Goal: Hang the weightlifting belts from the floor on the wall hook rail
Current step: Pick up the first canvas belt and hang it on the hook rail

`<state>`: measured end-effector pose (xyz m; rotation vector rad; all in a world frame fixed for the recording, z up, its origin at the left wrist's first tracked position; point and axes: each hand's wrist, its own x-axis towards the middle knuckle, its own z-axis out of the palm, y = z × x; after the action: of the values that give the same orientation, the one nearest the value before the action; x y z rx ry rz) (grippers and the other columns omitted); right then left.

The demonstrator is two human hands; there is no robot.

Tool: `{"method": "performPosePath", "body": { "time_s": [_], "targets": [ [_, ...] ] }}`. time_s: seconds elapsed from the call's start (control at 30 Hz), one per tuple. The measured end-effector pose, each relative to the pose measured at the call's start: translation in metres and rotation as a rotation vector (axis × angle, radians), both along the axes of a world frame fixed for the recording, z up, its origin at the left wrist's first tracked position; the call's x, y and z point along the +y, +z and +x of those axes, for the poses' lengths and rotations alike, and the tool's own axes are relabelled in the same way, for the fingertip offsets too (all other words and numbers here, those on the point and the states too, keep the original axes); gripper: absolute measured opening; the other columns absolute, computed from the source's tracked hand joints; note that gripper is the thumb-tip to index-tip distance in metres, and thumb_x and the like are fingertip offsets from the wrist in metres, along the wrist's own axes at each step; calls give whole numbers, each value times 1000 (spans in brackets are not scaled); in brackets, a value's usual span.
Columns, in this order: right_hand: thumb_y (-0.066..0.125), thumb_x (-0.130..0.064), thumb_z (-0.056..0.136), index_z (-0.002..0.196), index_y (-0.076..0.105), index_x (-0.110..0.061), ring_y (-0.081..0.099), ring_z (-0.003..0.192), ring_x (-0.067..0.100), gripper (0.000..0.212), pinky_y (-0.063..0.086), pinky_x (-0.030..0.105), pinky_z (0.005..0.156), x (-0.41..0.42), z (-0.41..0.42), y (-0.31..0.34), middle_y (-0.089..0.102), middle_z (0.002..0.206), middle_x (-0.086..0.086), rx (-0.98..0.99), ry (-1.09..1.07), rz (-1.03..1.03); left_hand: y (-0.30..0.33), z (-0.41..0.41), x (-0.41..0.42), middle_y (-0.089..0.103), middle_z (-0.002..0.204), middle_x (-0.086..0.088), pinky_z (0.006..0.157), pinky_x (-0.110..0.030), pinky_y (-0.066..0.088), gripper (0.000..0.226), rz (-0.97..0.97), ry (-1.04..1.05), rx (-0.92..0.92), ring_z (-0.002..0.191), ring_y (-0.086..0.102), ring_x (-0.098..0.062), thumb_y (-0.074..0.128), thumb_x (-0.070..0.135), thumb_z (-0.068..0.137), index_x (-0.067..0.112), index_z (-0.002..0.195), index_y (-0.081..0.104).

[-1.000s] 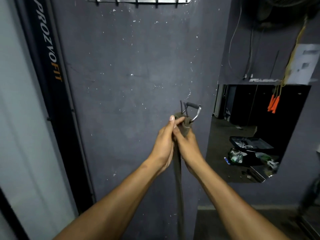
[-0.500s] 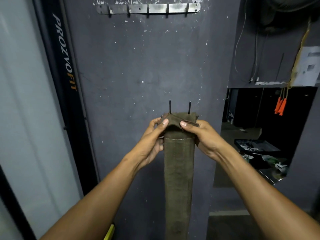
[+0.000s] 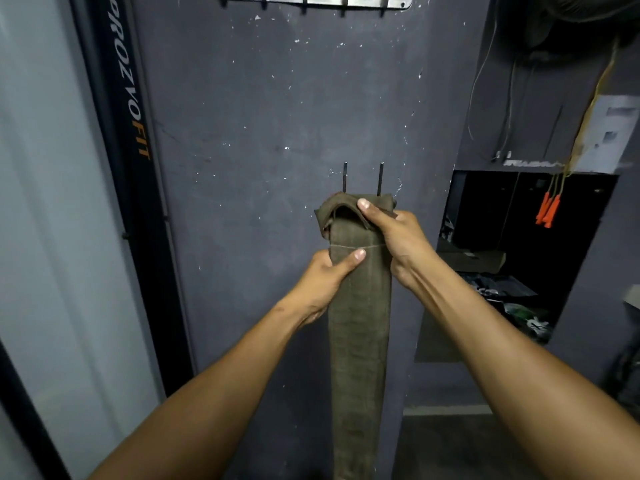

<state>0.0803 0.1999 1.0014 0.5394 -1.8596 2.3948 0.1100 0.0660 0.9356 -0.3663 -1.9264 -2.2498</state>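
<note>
Against grey wall (image 3: 277,116), both hands — left hand (image 3: 327,277), right hand (image 3: 391,233) — grip olive belt (image 3: 358,341).

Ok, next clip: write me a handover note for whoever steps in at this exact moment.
Left hand: grips the olive-green woven weightlifting belt below its folded top.
Right hand: pinches the fold at the top, where two dark metal buckle prongs stick up.
The belt hangs straight down in front of the grey wall, well below the silver metal hook rail, whose visible hooks are bare.
Done: belt lifted to the wall.
Left: raise it, hook it on the rail. Other belts are not in view.
</note>
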Motion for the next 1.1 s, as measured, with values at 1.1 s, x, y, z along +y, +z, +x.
{"method": "performPosePath", "body": {
  "time_s": [1.1],
  "targets": [
    [80,-31,91,106,76,-5,81,86,26,30,66,42,72,27,-18,101,82,96,13,25,-63,-33,-189,11,8,78,119,-3,101,-37,58,47,-157,-108,-360,113,74,-20,83,24,87,5,128,70]
  ]
}}
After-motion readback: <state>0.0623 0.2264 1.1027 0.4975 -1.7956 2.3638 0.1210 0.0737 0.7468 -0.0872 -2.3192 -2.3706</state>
